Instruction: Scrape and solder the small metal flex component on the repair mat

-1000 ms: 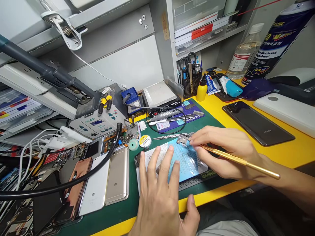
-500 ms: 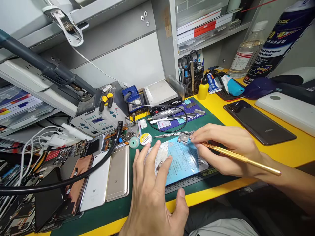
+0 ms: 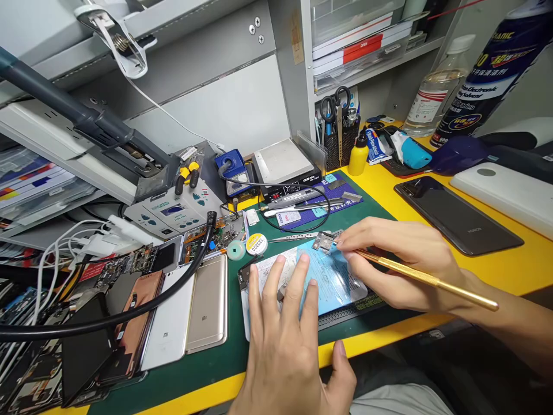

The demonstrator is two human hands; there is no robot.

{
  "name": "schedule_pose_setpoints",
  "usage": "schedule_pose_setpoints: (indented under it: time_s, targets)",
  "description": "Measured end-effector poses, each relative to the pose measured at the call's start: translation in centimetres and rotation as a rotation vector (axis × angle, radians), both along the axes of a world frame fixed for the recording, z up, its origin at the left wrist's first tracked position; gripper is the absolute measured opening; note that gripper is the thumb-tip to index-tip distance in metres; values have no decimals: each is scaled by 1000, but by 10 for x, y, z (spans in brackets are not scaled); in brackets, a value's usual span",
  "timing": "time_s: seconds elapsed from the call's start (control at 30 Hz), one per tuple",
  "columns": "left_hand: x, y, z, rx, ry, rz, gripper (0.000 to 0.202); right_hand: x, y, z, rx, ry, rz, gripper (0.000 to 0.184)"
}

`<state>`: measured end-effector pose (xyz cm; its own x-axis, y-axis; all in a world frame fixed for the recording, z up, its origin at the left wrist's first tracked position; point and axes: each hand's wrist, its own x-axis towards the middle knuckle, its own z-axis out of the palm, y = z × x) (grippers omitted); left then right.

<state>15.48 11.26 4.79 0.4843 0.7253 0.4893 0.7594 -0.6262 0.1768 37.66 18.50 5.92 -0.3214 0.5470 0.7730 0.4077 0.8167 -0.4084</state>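
My right hand [image 3: 393,262] is closed around a slim tool with a knurled gold handle [image 3: 423,276]. The tool's working end is hard to make out at the fingertips. Right by those fingertips is a small silvery metal phone part [image 3: 324,241], at the far edge of a blue-and-white sheet [image 3: 330,282]. My left hand [image 3: 285,340] has its fingers spread over the sheet's left side, partly covering a small brownish piece [image 3: 281,292]. A dark small part [image 3: 245,275] shows at the sheet's left corner. Metal tweezers [image 3: 298,237] lie just behind the sheet.
Several phones, including a gold one [image 3: 209,302], line the left side under a black hose [image 3: 173,300]. A dark phone [image 3: 458,214] lies at right. Behind are a soldering station [image 3: 173,210], a yellow bottle [image 3: 358,155] and a round yellow-labelled container [image 3: 256,244].
My left hand has shifted right across the sheet, uncovering its left corner and the dark part there. My right hand, its tool and the metal part have hardly moved.
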Motion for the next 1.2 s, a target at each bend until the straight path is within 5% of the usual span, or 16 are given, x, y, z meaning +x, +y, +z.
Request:
schedule_pose_setpoints:
  time_s: [1.2]
  targets:
    - [-9, -11, -14, 188, 45, 49, 56, 1, -1, 2, -33, -18, -16, 24]
